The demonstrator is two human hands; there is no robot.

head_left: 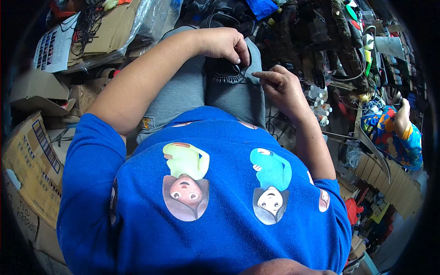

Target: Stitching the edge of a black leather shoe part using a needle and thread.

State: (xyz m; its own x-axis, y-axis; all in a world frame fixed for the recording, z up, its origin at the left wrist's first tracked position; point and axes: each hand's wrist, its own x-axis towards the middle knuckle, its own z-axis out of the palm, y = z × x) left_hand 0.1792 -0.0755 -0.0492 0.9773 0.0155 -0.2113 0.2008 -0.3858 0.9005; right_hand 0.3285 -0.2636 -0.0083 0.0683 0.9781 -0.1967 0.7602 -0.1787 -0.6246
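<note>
On my grey-trousered lap lies a black piece (228, 78) with a curved, ribbed edge, which looks like part of a shoe. Beside it is a smooth light-grey piece (253, 57); whether the two are joined I cannot tell. My left hand (228, 44) is above the black piece, fingers bent down and closed in a pinch. What it holds is too small or hidden to make out. From the right comes my right hand (283, 88), thumb and forefinger pressed together at the grey piece's lower edge, the other fingers curled. Anything between those fingertips is too small to name.
Cardboard boxes (34, 169) stand at my left, below flat cardboard in clear plastic (110, 32). Dark clutter (302, 46) crowds the far right, with small clear bottles (320, 103) near my right forearm. Another person's bare foot (403, 117) and bright patterned clothing (398, 142) show at right.
</note>
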